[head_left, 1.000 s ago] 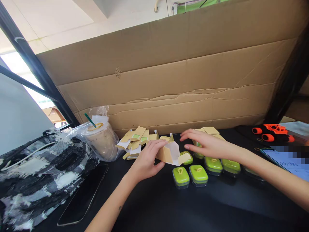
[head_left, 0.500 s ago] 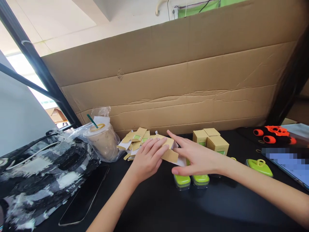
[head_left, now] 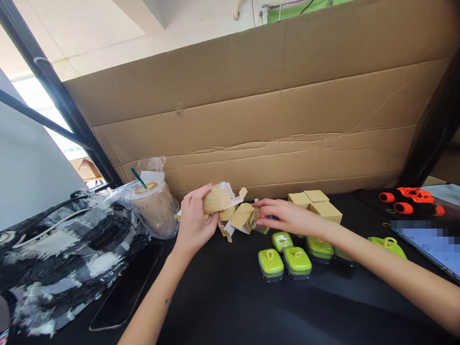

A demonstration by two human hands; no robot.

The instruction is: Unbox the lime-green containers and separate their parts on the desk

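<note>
My left hand is closed around a small tan cardboard box whose white-lined end flaps stand open. More opened boxes lie in a heap just beneath and beside it. My right hand reaches in from the right, fingers bent together at the heap's right edge. At its fingertips is a small clear, greenish piece, partly covered; I cannot make out exactly what the fingers grip. In front of this hand stand several clear containers with lime-green lids and yellow loops, one of them a green-lidded container.
Closed tan boxes stand behind my right forearm. A bagged iced drink, a dark phone and a frayed black-and-white bag are on the left. To the right are an orange toy car and a lit phone.
My left hand has moved left and lifted a box from the heap. The right hand has drawn its spread fingers together and moved slightly, uncovering more green-lidded containers.
</note>
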